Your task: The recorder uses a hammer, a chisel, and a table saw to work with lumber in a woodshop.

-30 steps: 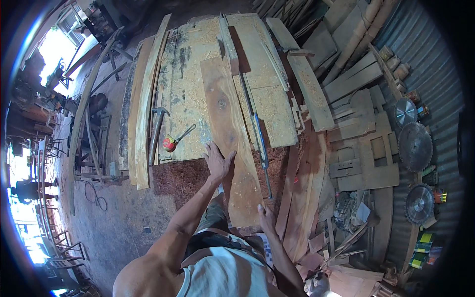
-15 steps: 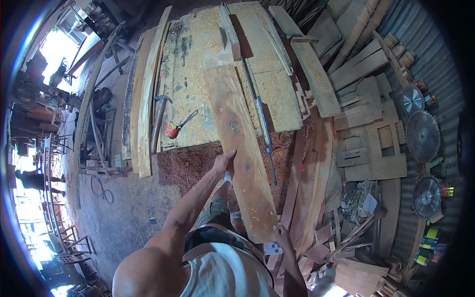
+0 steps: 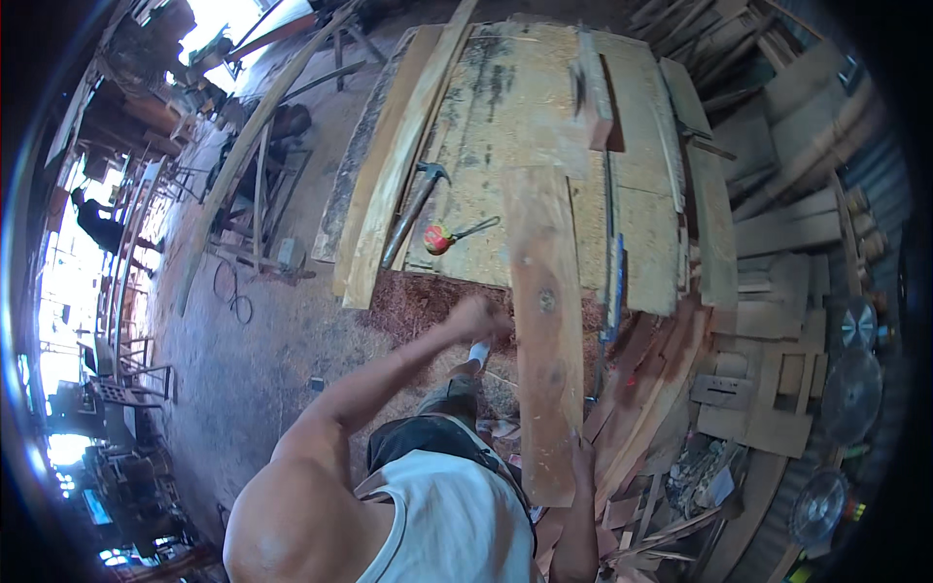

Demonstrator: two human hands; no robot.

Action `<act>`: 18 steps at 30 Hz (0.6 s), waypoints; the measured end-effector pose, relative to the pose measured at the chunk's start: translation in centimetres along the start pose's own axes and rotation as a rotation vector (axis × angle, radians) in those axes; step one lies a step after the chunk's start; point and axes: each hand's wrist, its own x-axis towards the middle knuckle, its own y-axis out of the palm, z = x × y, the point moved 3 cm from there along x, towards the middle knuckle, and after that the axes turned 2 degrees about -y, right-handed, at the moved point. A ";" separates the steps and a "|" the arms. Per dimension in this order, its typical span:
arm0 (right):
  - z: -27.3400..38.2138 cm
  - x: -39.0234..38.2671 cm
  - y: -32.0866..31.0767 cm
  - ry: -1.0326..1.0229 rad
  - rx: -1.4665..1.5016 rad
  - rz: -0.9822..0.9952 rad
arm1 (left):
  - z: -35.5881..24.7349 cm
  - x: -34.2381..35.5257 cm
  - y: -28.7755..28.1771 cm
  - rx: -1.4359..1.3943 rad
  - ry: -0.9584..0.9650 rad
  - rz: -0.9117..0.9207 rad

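A long flat wooden plank (image 3: 546,340) with a dark knot extends away from my body, its far part over the worktable (image 3: 486,117). On its right edge, close to the near end, my right hand (image 3: 582,459) grips the wood, most of its fingers hidden. My left hand (image 3: 478,319) is beside the plank's left edge, apart from it and smeared by motion, so its fingers are unclear. Ahead on the table lie a hammer (image 3: 416,212) and a small round red-and-yellow thing with a dark strap (image 3: 437,239).
Long boards (image 3: 408,165) line the table's left side. A short thick wooden piece (image 3: 595,97) lies at the far right, with a long blue bar tool (image 3: 617,277) nearer me. Boards lean at the right, near circular saw blades (image 3: 852,394) on the wall. Shavings cover the tabletop.
My left hand has come off the plank's edge and moved slightly left of it. The view has turned, so the table appears farther right. My right hand stays at the near end.
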 end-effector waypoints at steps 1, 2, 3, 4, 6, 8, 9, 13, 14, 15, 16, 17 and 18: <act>-0.2 0.1 -0.1 0.003 0.010 0.012 | 1.2 0.7 -5.2 -0.052 -0.039 -0.250; -0.5 0.0 -0.2 0.062 -0.002 0.008 | 2.7 2.4 -11.0 -0.011 -0.076 -0.352; -0.4 0.0 -0.1 0.049 0.015 0.054 | 4.3 3.5 -16.4 -0.104 -0.035 -0.473; -0.3 0.1 -0.1 0.079 0.014 0.079 | 6.0 4.8 -21.1 -0.037 -0.155 -0.666; 0.7 0.5 0.1 0.117 -0.025 0.068 | 9.6 7.4 -28.1 0.049 -0.264 -0.735; 2.4 1.0 0.4 0.178 -0.121 0.001 | 11.7 11.8 -32.0 0.056 -0.316 -0.714; 3.6 1.3 0.4 0.136 -0.153 -0.015 | 12.2 14.0 -33.2 0.075 -0.323 -0.683; 7.1 1.4 -0.1 0.217 -0.332 0.036 | 11.3 23.8 -34.5 0.272 -0.221 -0.647; 7.5 1.3 -0.4 0.265 -0.383 0.006 | 10.8 26.3 -34.5 0.367 -0.242 -0.598; 7.9 1.2 -0.7 0.262 -0.341 0.014 | 10.6 28.3 -34.2 0.347 -0.307 -0.535; 8.2 1.2 -0.9 0.253 -0.319 -0.027 | 10.4 29.8 -34.2 0.327 -0.311 -0.524; 8.2 1.0 -1.4 0.279 -0.314 -0.056 | 10.0 31.1 -34.7 0.351 -0.301 -0.566; 8.6 1.2 -1.6 0.107 -0.231 -0.143 | 10.1 31.8 -35.0 0.332 -0.330 -0.567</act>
